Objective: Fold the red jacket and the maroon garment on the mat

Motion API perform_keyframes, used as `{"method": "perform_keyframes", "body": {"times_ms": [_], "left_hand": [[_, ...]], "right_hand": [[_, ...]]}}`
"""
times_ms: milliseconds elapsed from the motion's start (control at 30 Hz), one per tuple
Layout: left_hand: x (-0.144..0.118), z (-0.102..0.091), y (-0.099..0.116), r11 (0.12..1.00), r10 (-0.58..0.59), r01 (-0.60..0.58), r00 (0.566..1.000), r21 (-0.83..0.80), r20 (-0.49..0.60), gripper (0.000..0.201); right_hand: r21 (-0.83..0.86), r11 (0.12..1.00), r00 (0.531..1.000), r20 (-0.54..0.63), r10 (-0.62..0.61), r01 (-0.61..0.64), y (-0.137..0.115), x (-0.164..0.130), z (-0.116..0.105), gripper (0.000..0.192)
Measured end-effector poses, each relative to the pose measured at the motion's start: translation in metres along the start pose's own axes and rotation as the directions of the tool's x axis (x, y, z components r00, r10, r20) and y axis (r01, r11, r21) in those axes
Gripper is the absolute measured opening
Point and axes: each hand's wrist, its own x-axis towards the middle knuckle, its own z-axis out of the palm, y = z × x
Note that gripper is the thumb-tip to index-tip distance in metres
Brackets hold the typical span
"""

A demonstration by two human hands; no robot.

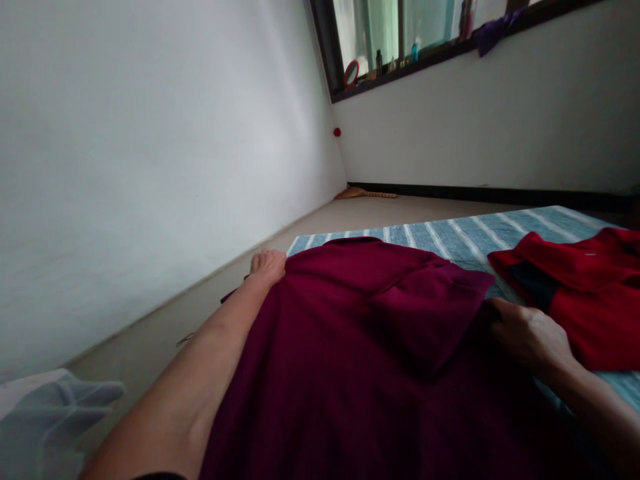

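A maroon shirt (350, 333) is spread between my two hands and fills the lower middle of the head view. At its far left edge, my left hand (269, 265) is closed in a fist around the cloth. On the right side, my right hand (533, 333) grips the same shirt, its fingertips partly hidden in the dark fabric. The cloth hangs toward me, with a loose flap folded over near my right hand. Just beyond that hand lies a folded red shirt (595, 293) with a dark blue patch.
Under the clothes is a blue striped sheet (440, 237). A white wall (175, 133) runs along the left. Sheer whitish fabric (55, 413) is at lower left. A broom (365, 193) lies by the far wall. On the window sill stand a red-rimmed mirror (351, 73) and bottles.
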Motion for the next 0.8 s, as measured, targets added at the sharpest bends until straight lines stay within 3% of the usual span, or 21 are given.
{"method": "perform_keyframes", "body": {"times_ms": [67, 300, 500, 700, 800], "left_hand": [[-0.004, 0.006, 0.006, 0.999, 0.012, -0.011, 1.000, 0.053, -0.028, 0.016], [-0.050, 0.029, 0.020, 0.991, -0.016, 0.031, 0.993, 0.130, -0.121, 0.037], [-0.078, 0.051, 0.016, 0.995, -0.015, 0.014, 1.000, 0.095, 0.010, 0.049], [-0.077, 0.053, 0.011, 0.996, -0.050, 0.049, 0.999, 0.076, 0.012, 0.055], [-0.071, 0.053, 0.003, 0.999, -0.032, 0.027, 0.993, 0.046, 0.117, 0.049]], "right_hand": [[-0.001, 1.000, 1.000, -0.002, 0.001, -0.001, 0.000, 0.000, 0.000, 0.029], [0.046, 0.999, 1.000, -0.008, -0.002, 0.003, 0.001, 0.000, -0.001, 0.029], [0.094, 0.995, 0.999, -0.013, 0.041, -0.040, 0.002, 0.002, 0.000, 0.030], [0.140, 0.987, 0.997, -0.001, 0.078, -0.077, 0.001, 0.004, -0.005, 0.031], [0.131, 0.988, 0.997, -0.007, 0.082, -0.080, -0.003, 0.004, -0.008, 0.032]]}}
